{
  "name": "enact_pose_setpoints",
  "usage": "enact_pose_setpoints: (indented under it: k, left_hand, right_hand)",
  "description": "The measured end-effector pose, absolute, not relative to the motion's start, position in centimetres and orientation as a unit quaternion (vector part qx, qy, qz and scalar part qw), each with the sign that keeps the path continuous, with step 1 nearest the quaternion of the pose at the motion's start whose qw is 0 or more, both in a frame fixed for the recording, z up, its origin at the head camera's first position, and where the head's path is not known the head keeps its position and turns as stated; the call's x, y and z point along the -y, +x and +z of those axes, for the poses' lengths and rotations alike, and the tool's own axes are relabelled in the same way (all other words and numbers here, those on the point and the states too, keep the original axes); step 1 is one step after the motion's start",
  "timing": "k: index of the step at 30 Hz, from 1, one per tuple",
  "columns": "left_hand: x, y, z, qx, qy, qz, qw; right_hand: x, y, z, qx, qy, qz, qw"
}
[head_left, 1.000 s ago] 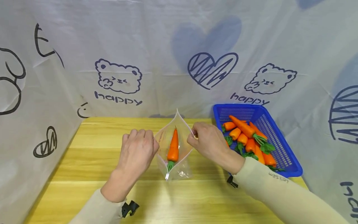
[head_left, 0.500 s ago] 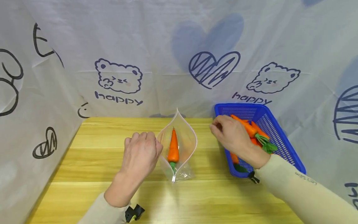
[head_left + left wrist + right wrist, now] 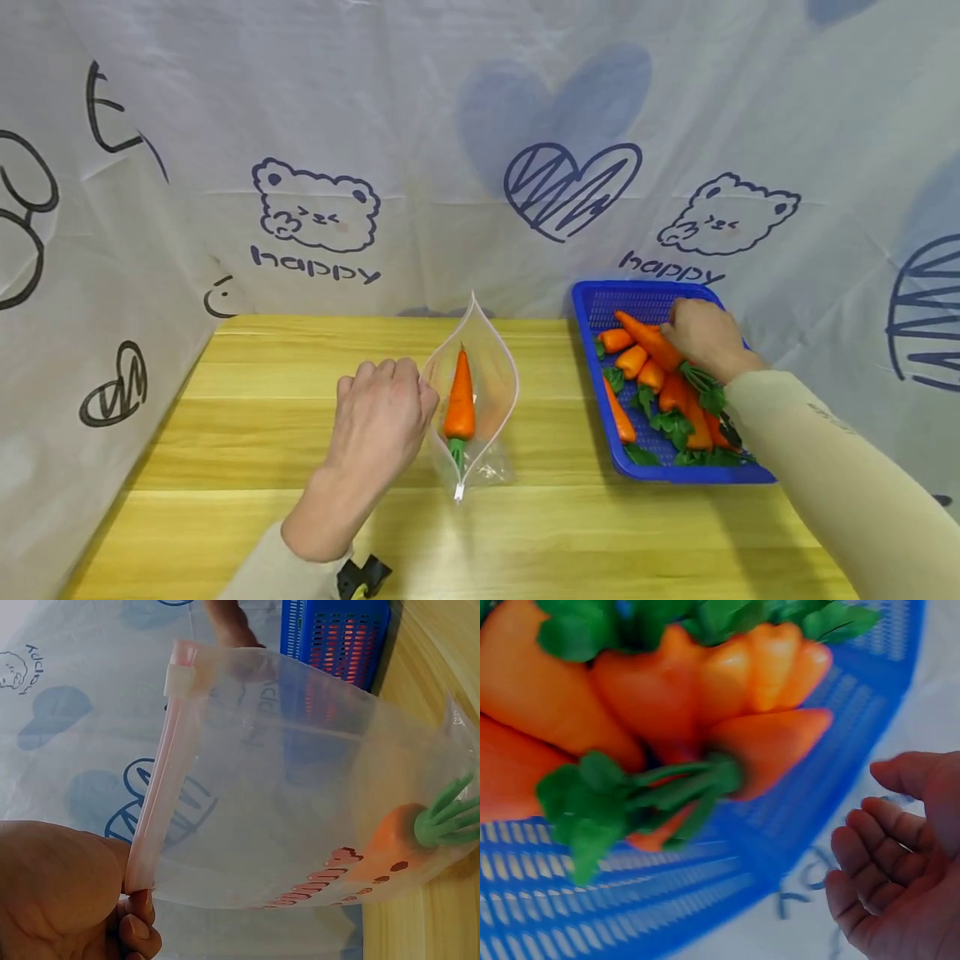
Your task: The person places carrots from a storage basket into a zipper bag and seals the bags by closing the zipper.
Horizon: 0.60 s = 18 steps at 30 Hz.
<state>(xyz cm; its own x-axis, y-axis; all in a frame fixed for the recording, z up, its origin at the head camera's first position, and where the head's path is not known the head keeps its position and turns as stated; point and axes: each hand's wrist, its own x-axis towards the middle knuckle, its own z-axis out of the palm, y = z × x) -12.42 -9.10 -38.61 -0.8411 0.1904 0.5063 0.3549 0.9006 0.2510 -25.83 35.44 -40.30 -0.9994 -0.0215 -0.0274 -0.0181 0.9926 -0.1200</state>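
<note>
A clear zip bag (image 3: 487,379) stands open on the wooden table (image 3: 247,433) with one orange carrot (image 3: 461,398) inside, tip up. My left hand (image 3: 384,407) pinches the bag's left zip edge; the left wrist view shows that pink zip strip (image 3: 161,787) between thumb and finger, and the carrot's (image 3: 386,844) green stalk low in the bag. My right hand (image 3: 701,337) hovers over the carrots (image 3: 652,367) in the blue basket (image 3: 592,304), touching the top one. In the right wrist view its fingers (image 3: 870,855) are loosely curled and hold nothing beside the carrots (image 3: 652,690).
A white cloth printed with bears and hearts (image 3: 570,183) walls in the table at the back and on both sides. The blue basket stands at the table's far right, close to the cloth. Bare wood lies left of and in front of the bag.
My right hand let go of the bag's right edge and moved right, over the basket's carrots. The left hand kept its hold and the bag stayed open.
</note>
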Motion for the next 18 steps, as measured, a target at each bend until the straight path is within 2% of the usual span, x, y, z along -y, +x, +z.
enact_pose_setpoints:
  k: [9,18]
  left_hand:
    - [9.1,-12.4,-38.8,0.951,-0.139,-0.178,0.213]
    - [9.2,-12.4,-38.8,0.95,-0.133,-0.178,0.218]
  right_hand:
    - [-37.8,-26.8,-43.1,-0.986,0.07,-0.075,0.129]
    - [-36.9,-26.6,-43.8,-0.977,0.071,-0.105,0.171]
